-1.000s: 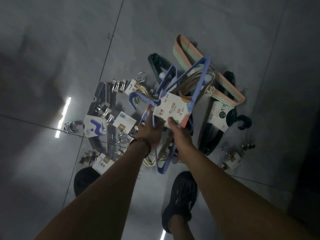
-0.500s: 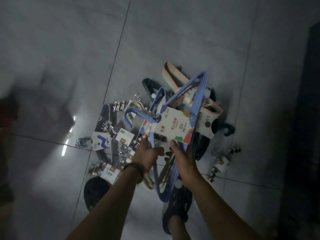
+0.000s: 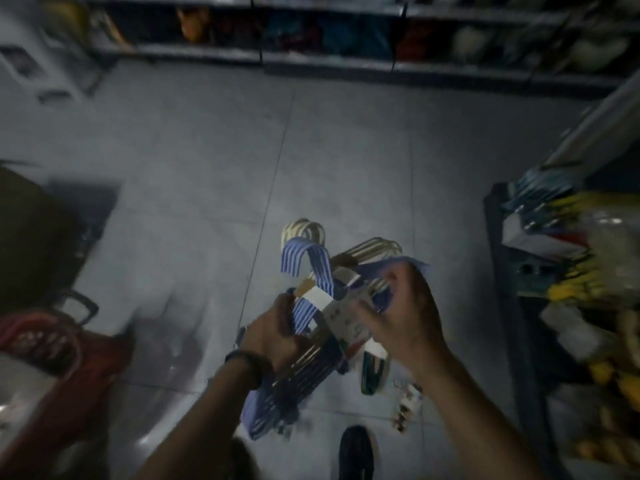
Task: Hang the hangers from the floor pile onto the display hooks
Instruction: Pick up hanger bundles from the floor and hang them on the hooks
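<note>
I hold a bundle of blue hangers [image 3: 306,271] with a cream bundle [image 3: 304,228] behind it, lifted off the floor in front of me. A white card label [image 3: 341,317] wraps the blue bundle. My left hand [image 3: 277,336], with a dark wristband, grips the bundle's left side near the hooks. My right hand [image 3: 408,313] holds the right side over the label. A few items of the floor pile [image 3: 372,374] show below my hands, mostly hidden. The view is blurred and dim.
A shelf rack [image 3: 568,306] with yellow and white goods stands at the right. More shelving [image 3: 329,32] runs along the far wall. A red basket [image 3: 41,344] and a dark object [image 3: 31,237] sit at the left. My dark shoe [image 3: 356,452] is on the tiled floor.
I have lifted the blue and cream hanger bundles up from the floor pile. The view has swung up from the floor to the aisle and shelves.
</note>
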### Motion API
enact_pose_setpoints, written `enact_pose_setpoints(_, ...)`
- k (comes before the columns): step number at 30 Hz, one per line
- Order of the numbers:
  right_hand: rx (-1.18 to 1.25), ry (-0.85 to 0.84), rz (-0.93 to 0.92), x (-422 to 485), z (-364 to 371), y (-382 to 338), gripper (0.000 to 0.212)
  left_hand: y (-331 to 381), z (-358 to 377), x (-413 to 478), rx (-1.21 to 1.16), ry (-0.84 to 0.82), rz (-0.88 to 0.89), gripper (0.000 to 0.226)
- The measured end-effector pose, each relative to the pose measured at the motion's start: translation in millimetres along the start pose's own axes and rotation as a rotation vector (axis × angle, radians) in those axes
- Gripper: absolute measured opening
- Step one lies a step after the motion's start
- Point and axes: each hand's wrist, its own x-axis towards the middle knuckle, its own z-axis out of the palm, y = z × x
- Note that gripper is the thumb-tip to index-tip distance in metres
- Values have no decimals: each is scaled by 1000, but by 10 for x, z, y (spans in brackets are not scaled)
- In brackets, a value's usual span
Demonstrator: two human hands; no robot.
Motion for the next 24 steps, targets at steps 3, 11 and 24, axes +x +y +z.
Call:
enact_pose_setpoints(3,-344,-305,-255,393,-924,-600,118,849,-585,-440,178,-28,179,85)
enact_pose_setpoints(11,-187,-363,-290,151,-2728,-1528,114,2620,-1655,-1434,573,27,527,68)
enact_pose_setpoints(24,868,495,87,-1841,-3758,-2267,49,3594,-1475,-2899,-338,1031,1164,76)
